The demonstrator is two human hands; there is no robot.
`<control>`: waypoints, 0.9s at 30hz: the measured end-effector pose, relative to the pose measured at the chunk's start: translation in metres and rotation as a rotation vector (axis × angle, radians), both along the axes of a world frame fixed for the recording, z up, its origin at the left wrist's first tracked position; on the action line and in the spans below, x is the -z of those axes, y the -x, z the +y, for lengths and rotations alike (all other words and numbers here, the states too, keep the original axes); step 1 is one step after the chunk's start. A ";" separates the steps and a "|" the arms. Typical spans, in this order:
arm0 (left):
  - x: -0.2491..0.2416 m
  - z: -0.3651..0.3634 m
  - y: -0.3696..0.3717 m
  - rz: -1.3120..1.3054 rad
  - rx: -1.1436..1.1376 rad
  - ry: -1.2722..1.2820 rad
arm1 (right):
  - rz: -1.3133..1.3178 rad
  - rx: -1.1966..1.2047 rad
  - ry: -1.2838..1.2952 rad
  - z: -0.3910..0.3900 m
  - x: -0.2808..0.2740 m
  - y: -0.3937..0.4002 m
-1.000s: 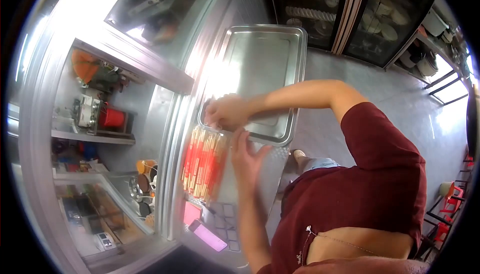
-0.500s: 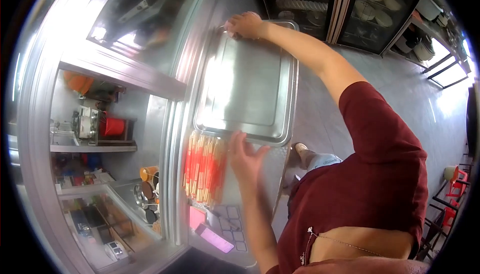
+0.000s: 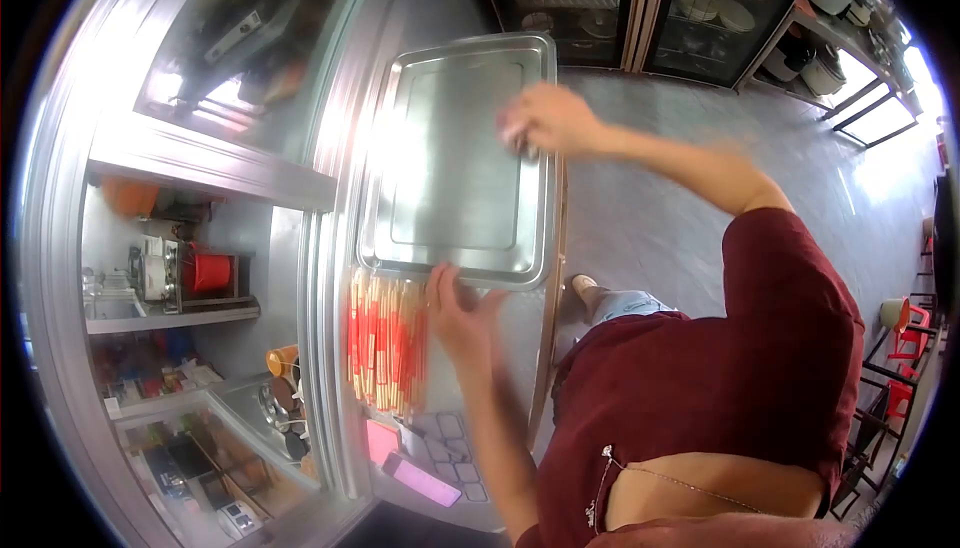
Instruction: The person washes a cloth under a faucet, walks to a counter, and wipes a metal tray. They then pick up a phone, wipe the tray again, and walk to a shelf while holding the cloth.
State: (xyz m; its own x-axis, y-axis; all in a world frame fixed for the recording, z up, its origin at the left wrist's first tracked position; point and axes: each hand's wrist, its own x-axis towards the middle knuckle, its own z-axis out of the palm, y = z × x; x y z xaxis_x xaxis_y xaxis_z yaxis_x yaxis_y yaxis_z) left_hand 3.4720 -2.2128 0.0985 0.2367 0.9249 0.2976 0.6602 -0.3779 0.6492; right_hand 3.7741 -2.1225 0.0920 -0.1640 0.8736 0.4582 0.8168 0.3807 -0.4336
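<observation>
A shallow rectangular metal tray [image 3: 450, 163] lies on the counter, its inner surface shiny. My right hand [image 3: 562, 120] is closed around a small bunched pinkish cloth [image 3: 515, 133], blurred by motion, over the tray's right side. At the tray's near rim is my left hand [image 3: 462, 318], fingers extended and thumb apart, with fingertips against the edge and nothing in its grasp. Beside that hand, several chopsticks in red-and-white paper sleeves [image 3: 385, 343] lie in a row.
A pink phone [image 3: 422, 478] lies on the counter below the chopsticks. Along the left runs a metal-framed window [image 3: 330, 348]. Glass-door cabinets with dishes [image 3: 720, 13] stand at the back, and red stools [image 3: 905, 363] are at far right.
My right hand, with the cloth, has moved from the tray's far left corner toward its right side. My left hand stays at the near rim. The whole view has shifted slightly.
</observation>
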 end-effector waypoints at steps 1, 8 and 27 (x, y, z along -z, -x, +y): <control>0.002 0.000 0.000 0.004 -0.002 -0.007 | 0.075 -0.075 -0.004 -0.025 -0.009 0.024; 0.009 0.003 0.007 -0.038 0.041 -0.054 | -0.022 -0.224 -0.273 -0.143 0.007 0.134; -0.023 -0.084 0.035 0.073 -0.181 -0.041 | 0.236 -0.497 -0.121 -0.088 -0.045 0.171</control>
